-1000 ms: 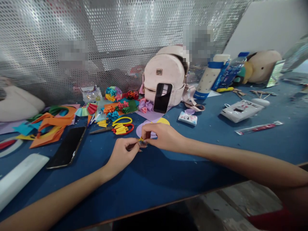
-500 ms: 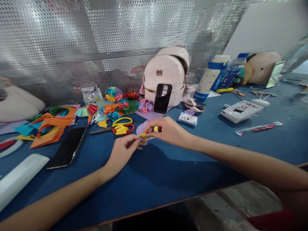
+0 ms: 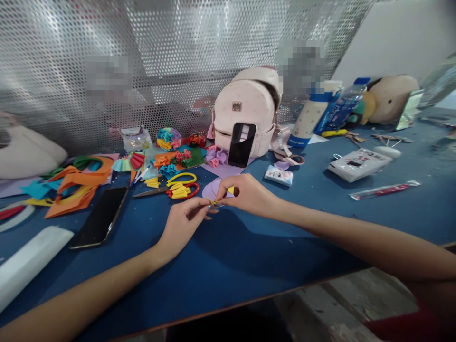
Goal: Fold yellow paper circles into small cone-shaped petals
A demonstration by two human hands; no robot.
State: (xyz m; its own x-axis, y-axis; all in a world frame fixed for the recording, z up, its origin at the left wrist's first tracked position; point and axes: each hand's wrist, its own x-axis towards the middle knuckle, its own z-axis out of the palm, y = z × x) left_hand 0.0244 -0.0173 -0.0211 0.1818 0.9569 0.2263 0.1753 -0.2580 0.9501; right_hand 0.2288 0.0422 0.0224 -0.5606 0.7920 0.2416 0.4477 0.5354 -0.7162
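My left hand [image 3: 178,223] and my right hand [image 3: 249,197] meet over the middle of the table, fingertips almost touching. Both pinch a small strip of yellow paper [image 3: 214,203], mostly hidden by the fingers. A yellow bit shows through the gap between my right thumb and fingers. Just behind the fingertips lies a round piece of purple paper [image 3: 210,190], partly covered by my right hand. To the left are scissors [image 3: 183,179] with yellow and red handles, and folded yellow paper pieces [image 3: 179,191] rest on them.
Cut paper strips [image 3: 76,183] and a black phone [image 3: 101,216] lie on the left. Another phone [image 3: 242,145] leans against a white backpack [image 3: 245,104]. Rightward are a tissue pack [image 3: 279,175], a white packet [image 3: 359,164] and bottles [image 3: 309,116]. The table's front edge runs below my arms.
The fingertips have drawn closer together around the yellow paper, so less of it shows. My right fingers have shifted slightly; the rest of the table stays the same.
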